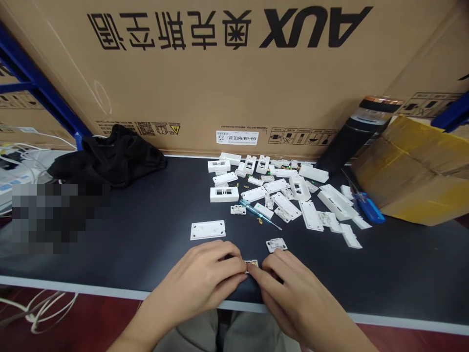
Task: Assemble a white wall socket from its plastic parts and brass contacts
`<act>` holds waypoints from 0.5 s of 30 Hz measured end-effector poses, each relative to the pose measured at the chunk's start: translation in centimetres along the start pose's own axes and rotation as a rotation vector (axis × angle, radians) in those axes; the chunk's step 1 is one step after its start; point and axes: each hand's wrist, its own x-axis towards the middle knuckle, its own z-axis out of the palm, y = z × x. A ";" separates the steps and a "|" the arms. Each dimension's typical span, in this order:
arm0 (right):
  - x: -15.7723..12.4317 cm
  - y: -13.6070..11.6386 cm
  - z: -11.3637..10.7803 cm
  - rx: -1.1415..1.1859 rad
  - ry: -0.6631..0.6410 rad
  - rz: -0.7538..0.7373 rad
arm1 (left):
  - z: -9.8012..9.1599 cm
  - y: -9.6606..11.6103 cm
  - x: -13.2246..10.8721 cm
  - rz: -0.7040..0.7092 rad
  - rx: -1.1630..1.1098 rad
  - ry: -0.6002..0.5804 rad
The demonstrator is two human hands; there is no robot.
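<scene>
Head view, two bare hands at the near edge of a bench (146, 234). The left grip (205, 278) and right grip (293, 293) meet fingertip to fingertip, both pinched narrow on a small white part (251, 264) held between them just above the bench top. Only a sliver of the part shows: pale moulded plastic with a squarish outline and a dark recess, its finer detail too small to tell.

Just beyond the left grip lies a flat rectangular white plate (207, 229) with small holes; just beyond the right grip lies a small square insert (276, 244). Farther out from both grips spreads a scatter of white plastic housings (286, 195), blocky and slotted, with a clear-handled tester screwdriver (256, 211) among them. A blue-handled screwdriver (368, 208) rests far out to the right.

The bench top is matt and dark with a pale front edge. A crumpled black cloth (110, 154) sits well out to the left. A large brown cardboard carton (234, 73) printed with inverted lettering closes the back; a taped cardboard box (414, 176) and a black cylinder (348, 142) stand far right. White cables (40, 308) hang below the bench on the left.
</scene>
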 end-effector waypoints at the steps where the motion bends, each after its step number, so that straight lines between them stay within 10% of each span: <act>1: 0.1 0.0 0.0 -0.001 0.004 -0.004 | 0.0 -0.1 0.0 -0.004 -0.017 0.003; 15: 0.0 0.1 0.3 0.000 0.034 -0.080 | -0.1 0.1 -0.1 -0.010 0.022 -0.007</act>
